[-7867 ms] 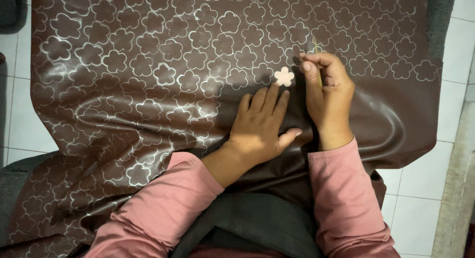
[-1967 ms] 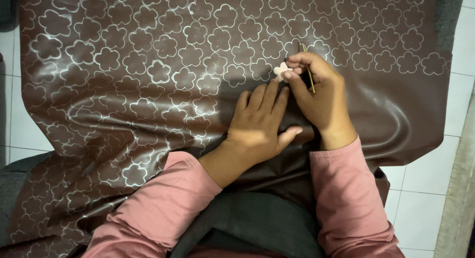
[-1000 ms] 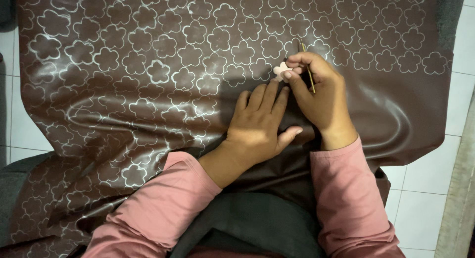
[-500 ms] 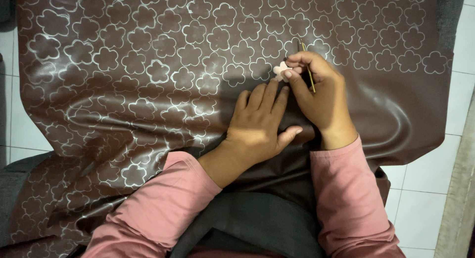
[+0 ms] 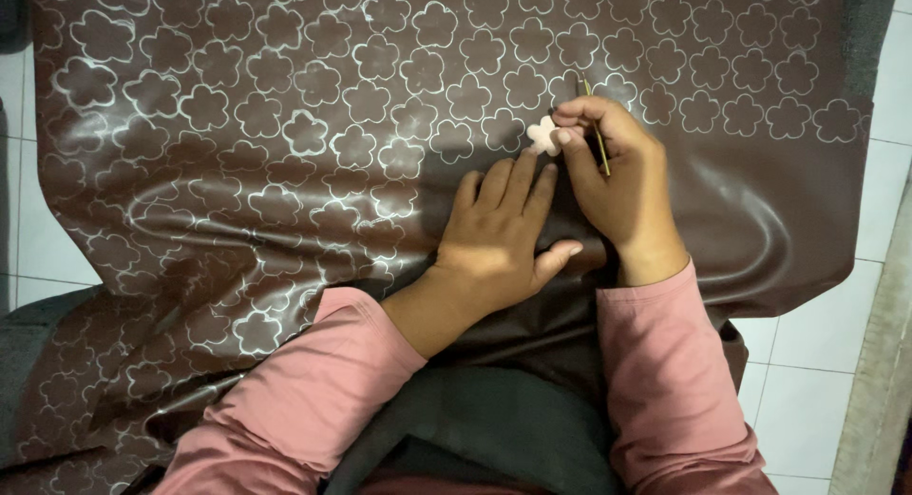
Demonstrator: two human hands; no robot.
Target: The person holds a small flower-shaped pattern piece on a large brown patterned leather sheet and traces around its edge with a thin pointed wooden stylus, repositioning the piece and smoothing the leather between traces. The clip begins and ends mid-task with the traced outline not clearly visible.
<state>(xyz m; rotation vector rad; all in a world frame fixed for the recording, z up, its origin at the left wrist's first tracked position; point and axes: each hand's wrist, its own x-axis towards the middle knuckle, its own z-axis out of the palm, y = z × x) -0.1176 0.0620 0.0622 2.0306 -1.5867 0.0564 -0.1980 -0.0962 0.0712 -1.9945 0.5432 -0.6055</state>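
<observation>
— The flower template (image 5: pixel 543 135) lies on the brown sheet (image 5: pixel 237 219), pinned by the right hand (image 5: pixel 617 186), which is closed around a pencil (image 5: pixel 597 134).
— And the left hand (image 5: pixel 499 234)?
— Spread flat just near of it. White floor tiles (image 5: pixel 817 352) flank the sheet; the pencil tip is hidden.

Brown sheet (image 5: pixel 285 124): white flower outlines. Flower template (image 5: pixel 543 135): pale pink. Pencil (image 5: pixel 598 139): yellow-green. Sleeves (image 5: pixel 665 381): pink. Floor tiles (image 5: pixel 817 362): white.
</observation>
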